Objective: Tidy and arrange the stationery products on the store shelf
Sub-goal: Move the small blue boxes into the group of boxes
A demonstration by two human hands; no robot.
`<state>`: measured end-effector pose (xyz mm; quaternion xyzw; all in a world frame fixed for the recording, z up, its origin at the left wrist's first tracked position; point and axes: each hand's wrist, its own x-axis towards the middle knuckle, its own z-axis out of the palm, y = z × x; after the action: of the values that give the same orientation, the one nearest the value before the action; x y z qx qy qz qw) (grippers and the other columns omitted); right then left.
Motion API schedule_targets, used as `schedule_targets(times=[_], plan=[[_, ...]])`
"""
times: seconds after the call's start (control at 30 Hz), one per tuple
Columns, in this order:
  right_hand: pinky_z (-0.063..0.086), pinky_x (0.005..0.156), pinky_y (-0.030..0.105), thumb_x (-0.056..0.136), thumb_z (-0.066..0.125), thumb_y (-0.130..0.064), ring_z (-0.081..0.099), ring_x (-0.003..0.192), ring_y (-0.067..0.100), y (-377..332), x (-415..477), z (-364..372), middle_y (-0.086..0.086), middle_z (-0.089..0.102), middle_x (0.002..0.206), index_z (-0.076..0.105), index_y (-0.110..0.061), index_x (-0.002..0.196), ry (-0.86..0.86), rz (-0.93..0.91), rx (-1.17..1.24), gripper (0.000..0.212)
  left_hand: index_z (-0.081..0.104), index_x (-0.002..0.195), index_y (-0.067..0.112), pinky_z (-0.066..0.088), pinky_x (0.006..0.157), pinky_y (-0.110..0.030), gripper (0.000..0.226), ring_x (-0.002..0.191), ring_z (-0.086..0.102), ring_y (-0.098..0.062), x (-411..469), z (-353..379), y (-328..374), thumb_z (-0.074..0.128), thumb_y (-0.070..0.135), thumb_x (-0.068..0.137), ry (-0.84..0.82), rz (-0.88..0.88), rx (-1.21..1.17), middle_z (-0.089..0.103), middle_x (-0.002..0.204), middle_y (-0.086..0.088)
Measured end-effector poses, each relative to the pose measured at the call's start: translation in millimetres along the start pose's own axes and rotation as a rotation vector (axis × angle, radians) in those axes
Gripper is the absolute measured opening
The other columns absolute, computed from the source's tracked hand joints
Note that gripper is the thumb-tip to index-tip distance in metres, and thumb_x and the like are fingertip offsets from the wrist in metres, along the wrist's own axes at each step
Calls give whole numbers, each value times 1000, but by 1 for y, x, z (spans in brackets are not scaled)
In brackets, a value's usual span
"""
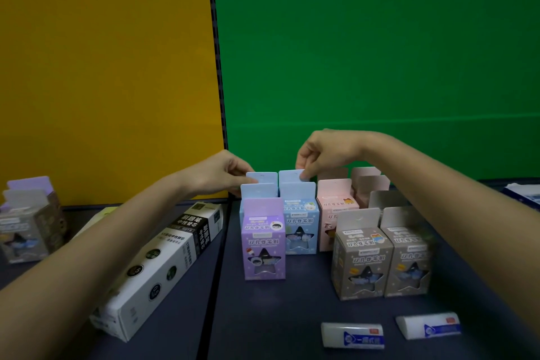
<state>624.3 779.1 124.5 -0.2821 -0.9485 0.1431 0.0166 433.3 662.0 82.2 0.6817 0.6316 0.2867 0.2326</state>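
Observation:
Small sharpener boxes stand in rows on the dark shelf (292, 316). A purple box (264, 245) is at the front, blue boxes (301, 225) behind it, pink boxes (336, 204) to the right, and two grey boxes (362, 263) at the front right. My left hand (222, 172) pinches the hang tab of the back left blue box (264, 178). My right hand (321, 152) pinches the tab of the back right blue box (290, 176). Both boxes stand upright in the back row.
A long white and black refill carton (157, 269) lies diagonally at the left. More sharpener boxes (29, 222) stand at the far left. Two white erasers (353, 335) lie at the front right. Yellow and green panels back the shelf.

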Motion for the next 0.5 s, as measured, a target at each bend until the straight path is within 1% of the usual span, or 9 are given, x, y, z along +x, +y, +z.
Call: schedule_targets(times=[0.07, 0.13, 0.27, 0.33, 0.43, 0.5], plan=[[40, 75, 12, 81, 68, -22, 59, 83, 6, -2, -1, -1, 1, 73, 99, 68, -20, 91, -4, -2, -11, 11, 68, 93, 21, 55, 72, -15, 15, 78, 68, -1, 0, 0, 0, 54, 20, 88, -8, -1, -3, 71, 83, 15], [40, 76, 12, 81, 67, -23, 59, 85, 5, -4, -2, -1, 1, 73, 99, 69, -19, 95, -5, -4, -11, 15, 68, 95, 20, 55, 72, -15, 16, 78, 68, 2, -1, 1, 2, 53, 22, 88, -8, -5, -10, 71, 81, 18], [42, 85, 20, 81, 68, -24, 60, 88, 6, -6, -6, -1, -3, 71, 95, 69, -20, 97, -9, -7, 11, 16, 67, 102, 12, 55, 73, -17, 23, 77, 67, 2, -4, 3, 4, 52, 23, 89, 14, -7, -6, 71, 86, 12], [41, 91, 21, 82, 66, -23, 59, 93, 7, -7, -9, -2, -4, 69, 98, 68, -18, 101, 9, -15, 44, 20, 66, 104, 11, 55, 75, -19, 25, 81, 67, -1, -6, 4, 5, 52, 25, 89, 4, -16, -3, 71, 91, 9], [41, 95, 19, 86, 62, -19, 58, 100, 9, -8, -24, -9, 1, 66, 113, 63, -13, 113, 148, -51, 85, 28, 63, 109, 14, 54, 86, -27, 28, 98, 63, -9, -12, -2, 8, 54, 29, 87, -5, -35, 37, 68, 107, 4], [41, 93, 16, 87, 61, -17, 58, 100, 8, -10, -45, -16, 1, 66, 113, 63, -13, 113, 296, -83, 103, 27, 61, 110, 15, 49, 91, -30, 27, 105, 59, -15, -20, -8, 14, 55, 28, 87, 98, -23, 94, 64, 112, 1]])
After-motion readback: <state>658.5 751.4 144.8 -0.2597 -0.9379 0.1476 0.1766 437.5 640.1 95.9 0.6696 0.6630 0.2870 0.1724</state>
